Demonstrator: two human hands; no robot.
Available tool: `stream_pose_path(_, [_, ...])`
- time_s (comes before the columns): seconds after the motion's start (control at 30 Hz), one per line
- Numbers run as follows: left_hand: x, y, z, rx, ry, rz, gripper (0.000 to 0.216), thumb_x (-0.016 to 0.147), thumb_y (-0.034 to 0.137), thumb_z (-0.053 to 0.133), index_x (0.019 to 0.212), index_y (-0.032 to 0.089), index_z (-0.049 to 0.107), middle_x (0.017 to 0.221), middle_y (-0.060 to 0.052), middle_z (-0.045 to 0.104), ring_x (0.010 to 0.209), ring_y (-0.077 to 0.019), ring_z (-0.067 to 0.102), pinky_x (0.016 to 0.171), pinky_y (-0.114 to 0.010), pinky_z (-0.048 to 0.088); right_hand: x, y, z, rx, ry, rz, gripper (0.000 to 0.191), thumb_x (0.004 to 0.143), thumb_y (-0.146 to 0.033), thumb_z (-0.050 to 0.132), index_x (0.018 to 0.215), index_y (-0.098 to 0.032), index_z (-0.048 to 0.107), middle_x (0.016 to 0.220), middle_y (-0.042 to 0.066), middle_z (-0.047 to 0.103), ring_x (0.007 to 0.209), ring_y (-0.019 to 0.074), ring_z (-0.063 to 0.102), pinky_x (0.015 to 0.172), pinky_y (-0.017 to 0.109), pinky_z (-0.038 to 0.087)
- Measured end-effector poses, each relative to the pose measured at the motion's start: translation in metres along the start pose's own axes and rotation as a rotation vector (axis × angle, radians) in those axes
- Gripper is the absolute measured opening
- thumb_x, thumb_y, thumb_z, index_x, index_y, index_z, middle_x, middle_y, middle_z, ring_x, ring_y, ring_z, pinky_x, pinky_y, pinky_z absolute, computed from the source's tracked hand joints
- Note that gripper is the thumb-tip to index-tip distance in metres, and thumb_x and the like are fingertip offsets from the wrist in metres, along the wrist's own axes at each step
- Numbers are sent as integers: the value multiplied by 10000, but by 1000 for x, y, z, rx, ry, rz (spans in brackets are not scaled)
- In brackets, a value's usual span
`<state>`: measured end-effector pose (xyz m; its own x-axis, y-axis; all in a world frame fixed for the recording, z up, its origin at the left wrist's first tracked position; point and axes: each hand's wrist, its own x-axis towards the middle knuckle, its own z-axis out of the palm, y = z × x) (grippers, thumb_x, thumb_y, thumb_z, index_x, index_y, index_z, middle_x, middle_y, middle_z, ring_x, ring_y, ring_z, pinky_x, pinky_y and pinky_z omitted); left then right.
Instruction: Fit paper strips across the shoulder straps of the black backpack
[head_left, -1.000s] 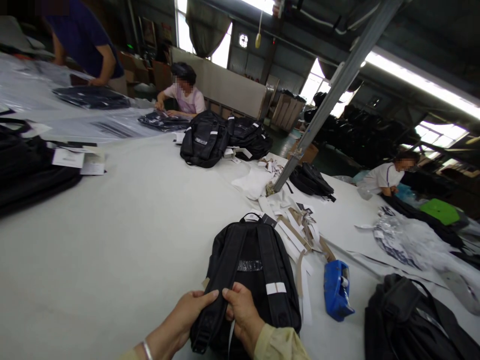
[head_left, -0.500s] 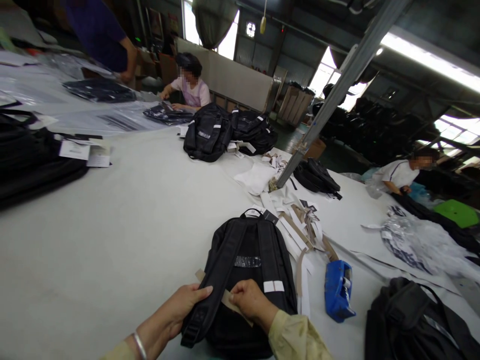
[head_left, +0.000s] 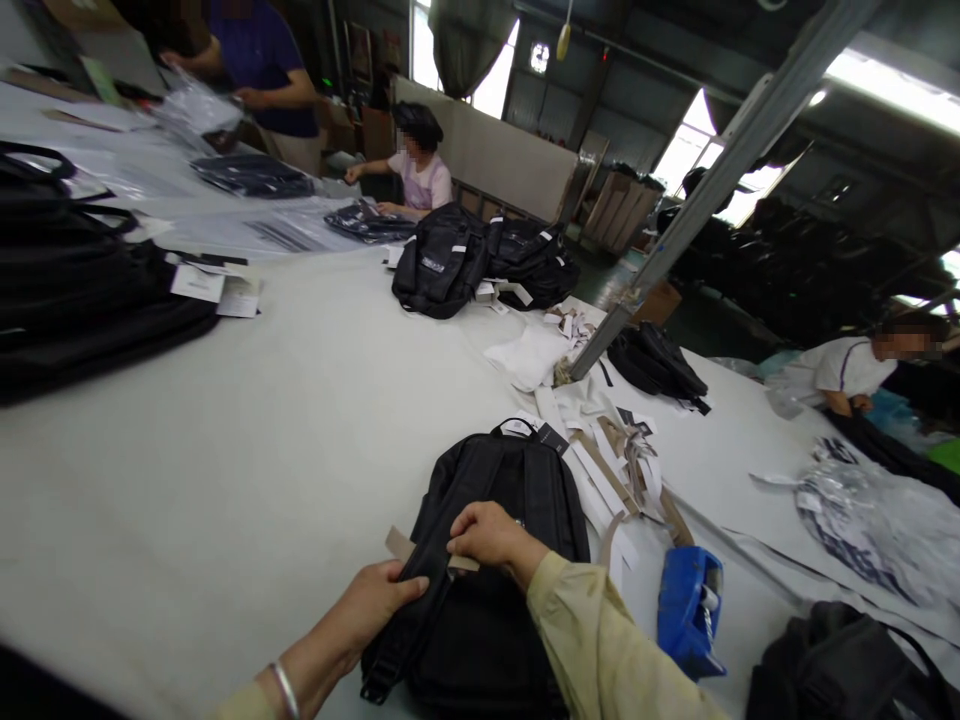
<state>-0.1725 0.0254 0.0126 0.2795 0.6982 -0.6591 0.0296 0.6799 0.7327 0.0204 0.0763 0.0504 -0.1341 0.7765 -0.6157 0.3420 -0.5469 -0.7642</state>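
Black backpack (head_left: 495,560) lies strap side up on the white worktop (head_left: 225,450), close in front of the camera, top handle pointing away. Left hand (head_left: 379,605) is clamped on the backpack's left shoulder strap (head_left: 420,590), thumb on top, fingers wrapped under. Right hand (head_left: 487,533) sits just above it, fingers pinched together on a tan paper strip (head_left: 420,553) that runs across the strap; strip's free end sticks out to the left of the strap. The two hands are close but not touching. Silver bangle (head_left: 283,690) on the left wrist, pale yellow sleeve (head_left: 600,640) on the right arm.

Just right of the backpack: blue tape dispenser (head_left: 690,610) on the worktop, and a loose heap of white and tan paper strips (head_left: 615,460) beyond it. Another dark bag (head_left: 847,670) at the lower right corner. Slanted metal post (head_left: 675,240) comes down onto the worktop behind the strips. Two more black backpacks (head_left: 480,260) farther back, stack of dark bags (head_left: 82,280) at far left. Other people are at work at the far edge and at right.
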Motion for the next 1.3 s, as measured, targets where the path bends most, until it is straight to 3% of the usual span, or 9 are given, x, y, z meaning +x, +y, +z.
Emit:
stream_pose_path(0.4, [8,-4,0,321,233,254,404,728,565,654,605,182,683,592,-25,636,688,-265,602,610,-290,424,15,-1,23,3,-220,25,234,909,-299,520,1075,-135,549,633,15,650,554,157,657,474,242,526])
stream_pose_path(0.47, [11,-7,0,357,260,251,425,750,570,602,564,189,634,551,-22,590,634,-247,567,582,-295,400,13,-9,18,-255,-155,-154,315,856,-225,576,1160,-144,557,773,54,703,708,185,697,613,284,559])
stream_pose_path(0.6, [13,-9,-1,464,288,265,439,785,554,547,509,213,534,498,-14,524,560,-225,515,550,-304,354,10,-41,14,-934,-115,-914,606,793,-177,674,1364,-222,477,1394,135,555,1251,285,536,924,396,493])
stream_pose_path(0.7, [13,-5,-2,487,273,262,385,783,493,565,525,207,590,549,-43,593,609,-251,566,585,-313,385,18,-60,20,-1269,-276,-1254,376,881,-212,608,1253,-238,567,1324,84,606,1242,264,498,900,399,446])
stream_pose_path(0.8, [13,-2,-3,453,256,263,364,756,479,586,521,205,620,561,-48,612,632,-264,576,620,-321,416,30,-55,26,-1409,-382,-1239,54,884,-224,619,865,-202,664,885,36,700,894,208,574,761,352,417])
stream_pose_path(0.9, [15,-4,-3,398,240,273,366,726,507,599,536,198,646,570,-38,624,655,-265,571,643,-322,427,32,-29,23,-1349,-323,-1227,183,900,-258,610,732,-191,630,796,38,662,795,199,533,679,346,382])
stream_pose_path(1.03, [17,-10,-5,371,252,254,358,701,495,591,542,182,658,584,-39,639,669,-261,576,642,-314,428,12,16,15,-1166,-93,-1166,159,958,-247,509,961,-177,652,936,77,678,948,210,549,772,355,407])
stream_pose_path(1.17, [14,-11,-6,243,95,206,301,730,451,596,677,178,709,715,-36,707,760,-259,612,691,-302,467,-14,53,19,-944,39,-1033,431,926,-264,512,1346,-167,501,1301,120,616,1246,261,491,993,431,400])
stream_pose_path(1.3, [13,-6,2,-32,3,118,329,699,506,694,740,179,702,804,-49,737,844,-264,642,782,-320,515,-21,76,32,-796,136,-944,514,923,-323,507,1409,-161,457,1412,130,551,1354,291,432,1131,491,328])
